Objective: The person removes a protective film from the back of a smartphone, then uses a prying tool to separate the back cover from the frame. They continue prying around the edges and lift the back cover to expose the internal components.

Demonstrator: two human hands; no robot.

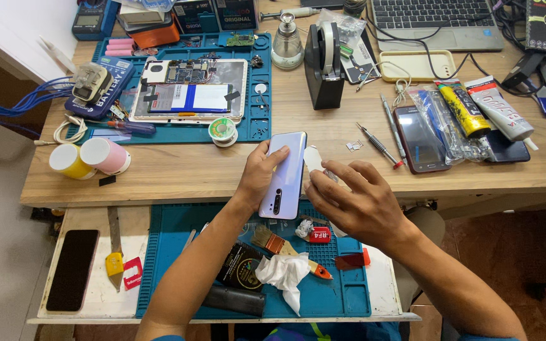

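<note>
Pale lilac and glossy, the slim rectangular phone lies back-up with its camera strip facing the viewer, straddling the front edge of the wooden desk and the blue silicone work mat on the pull-out shelf below. The left hand grips it along its left edge, thumb laid across the back and fingers curled round the side. The right hand rests just beside the phone's right edge, fingers spread and slightly bent, fingertips pressing on a small whitish piece that touches the phone; whether they pinch it cannot be told. Below the hands on the mat lie a crumpled white tissue, a wooden-handled flat brush and a small red tag. Farther back sits an opened tablet on a second blue mat.
</note>
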